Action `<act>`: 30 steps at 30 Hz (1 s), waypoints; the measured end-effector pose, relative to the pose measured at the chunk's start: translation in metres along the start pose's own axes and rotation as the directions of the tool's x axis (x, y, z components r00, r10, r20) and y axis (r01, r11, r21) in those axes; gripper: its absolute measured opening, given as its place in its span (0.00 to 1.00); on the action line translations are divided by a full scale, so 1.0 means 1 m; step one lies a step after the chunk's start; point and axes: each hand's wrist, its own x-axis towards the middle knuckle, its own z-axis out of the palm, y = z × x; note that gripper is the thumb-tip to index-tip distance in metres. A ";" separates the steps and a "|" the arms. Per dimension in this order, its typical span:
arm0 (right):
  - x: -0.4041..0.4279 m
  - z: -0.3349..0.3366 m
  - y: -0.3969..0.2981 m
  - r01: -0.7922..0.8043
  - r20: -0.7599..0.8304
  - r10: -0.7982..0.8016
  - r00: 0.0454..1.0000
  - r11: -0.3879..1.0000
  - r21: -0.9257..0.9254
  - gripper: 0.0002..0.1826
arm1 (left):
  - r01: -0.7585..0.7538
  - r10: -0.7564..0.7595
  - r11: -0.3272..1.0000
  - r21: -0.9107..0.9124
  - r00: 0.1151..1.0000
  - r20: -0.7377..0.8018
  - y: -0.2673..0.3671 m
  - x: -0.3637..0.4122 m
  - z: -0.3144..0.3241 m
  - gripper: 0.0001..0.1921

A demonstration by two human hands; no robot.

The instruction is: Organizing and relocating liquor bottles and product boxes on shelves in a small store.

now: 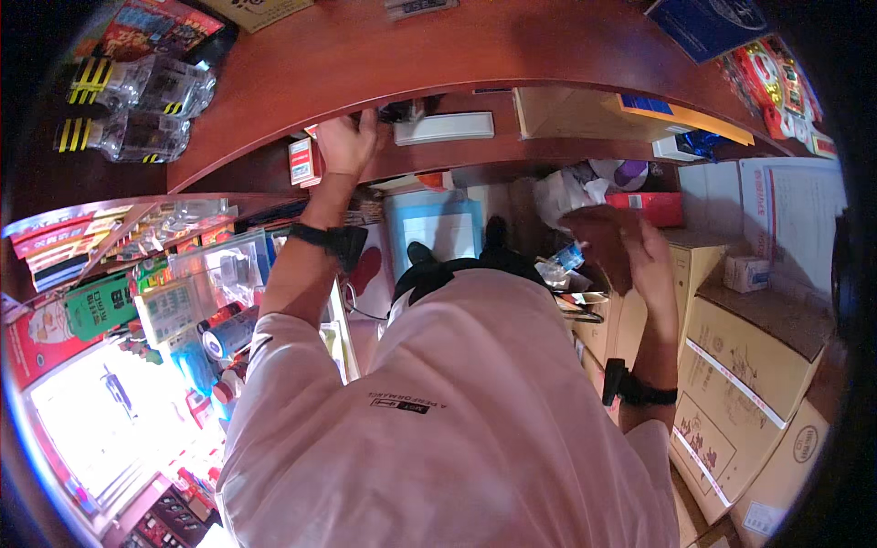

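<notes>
My left hand [346, 144] reaches into the shelf [452, 151] under the wooden counter. Its fingertips are partly hidden by the counter's edge, so I cannot tell whether it grips anything. Right beside that hand stands a small red and white box [301, 162]. A white oblong case [444, 128] lies on the shelf to its right, with dark items behind. On the other side, my right hand [651, 257] holds a reddish-brown cloth [606, 243], which hangs in folds above the clutter near the floor.
Across the top runs the wooden counter [438, 48]. Plastic bottles [151, 137] lie at its left. Stacked cardboard boxes [743, 383] border my right side. A clear display case [219, 267] with goods stands left. A red box [644, 209] sits beyond the cloth.
</notes>
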 end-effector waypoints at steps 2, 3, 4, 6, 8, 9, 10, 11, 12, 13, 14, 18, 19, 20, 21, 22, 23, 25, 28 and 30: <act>0.026 0.013 -0.007 -0.035 0.076 0.032 0.997 0.998 0.049 0.18 | 0.014 -0.014 1.000 -0.025 1.000 0.019 0.023 -0.008 -0.021 0.17; 0.037 0.022 -0.017 0.016 0.117 -0.032 0.993 0.992 0.128 0.19 | 0.021 -0.018 0.998 -0.060 0.999 0.045 0.033 -0.011 -0.027 0.17; 0.047 0.032 -0.030 0.070 0.158 -0.105 0.982 0.975 0.210 0.20 | -0.078 0.070 0.985 -0.154 0.996 -0.055 0.039 -0.016 -0.033 0.17; 0.059 0.048 -0.076 0.092 0.166 -0.132 0.977 0.969 0.229 0.20 | 0.041 -0.037 0.960 -0.275 0.999 0.020 0.054 -0.026 -0.049 0.14; 0.065 0.070 -0.113 0.134 0.173 -0.181 0.968 0.959 0.250 0.20 | 0.111 -0.079 0.883 -0.455 0.993 0.090 0.068 -0.034 -0.060 0.11; 0.067 0.082 -0.128 0.158 0.181 -0.206 0.962 0.956 0.247 0.20 | 0.114 -0.085 0.884 -0.453 0.993 0.084 0.077 -0.036 -0.067 0.11; 0.070 0.094 -0.145 0.115 0.289 -0.198 0.937 0.953 0.280 0.22 | 0.099 -0.058 0.888 -0.450 0.993 0.103 0.087 -0.037 -0.074 0.11; 0.071 0.105 -0.159 0.067 0.394 -0.191 0.899 0.950 0.306 0.24 | 0.083 -0.031 0.890 -0.448 0.992 0.123 0.096 -0.038 -0.080 0.11; 0.071 0.122 -0.166 0.072 0.396 -0.195 0.897 0.950 0.303 0.24 | 0.039 0.005 0.866 -0.498 0.996 0.088 0.105 -0.039 -0.083 0.12; 0.069 0.146 -0.164 0.345 0.221 -0.400 0.890 0.905 0.247 0.27 | 0.003 0.060 0.882 -0.471 0.991 0.118 0.108 -0.038 -0.088 0.12; 0.069 0.162 -0.161 0.586 0.061 -0.598 0.799 0.798 0.143 0.30 | 0.047 0.045 0.873 -0.486 0.983 0.177 0.112 -0.040 -0.094 0.13; 0.069 0.157 -0.161 0.329 0.261 -0.427 0.866 0.879 0.345 0.41 | 0.000 0.121 0.864 -0.504 0.971 0.208 0.121 -0.041 -0.110 0.13; 0.070 0.153 -0.165 0.331 0.269 -0.427 0.863 0.881 0.338 0.41 | -0.036 0.175 0.855 -0.517 0.959 0.222 0.124 -0.040 -0.114 0.13; 0.072 0.151 -0.168 0.246 0.359 -0.392 0.847 0.888 0.389 0.43 | -0.054 0.206 0.839 -0.542 0.953 0.224 0.125 -0.037 -0.116 0.13; 0.072 0.151 -0.170 0.152 0.443 -0.355 0.823 0.890 0.430 0.45 | -0.051 0.204 0.834 -0.549 0.954 0.221 0.125 -0.035 -0.117 0.13; 0.070 0.155 -0.170 0.103 0.436 -0.308 0.846 0.895 0.433 0.43 | -0.009 0.187 0.833 -0.553 0.945 0.267 0.124 -0.033 -0.118 0.13; 0.068 0.158 -0.172 0.102 0.438 -0.303 0.846 0.899 0.425 0.43 | 0.033 0.171 0.831 -0.555 0.935 0.312 0.124 -0.032 -0.118 0.13; 0.059 0.167 -0.178 0.120 0.304 -0.324 0.896 0.835 0.537 0.38 | 0.027 0.171 0.807 -0.590 0.946 0.277 0.123 -0.032 -0.113 0.13; 0.048 0.167 -0.182 -0.006 0.319 -0.165 0.933 0.882 0.472 0.32 | -0.172 0.286 0.772 -0.612 0.954 0.093 0.121 -0.030 -0.107 0.15; 0.046 0.180 -0.162 0.036 0.223 -0.151 0.963 0.892 0.451 0.31 | -0.019 0.273 0.744 -0.668 0.921 0.278 0.121 -0.028 -0.113 0.25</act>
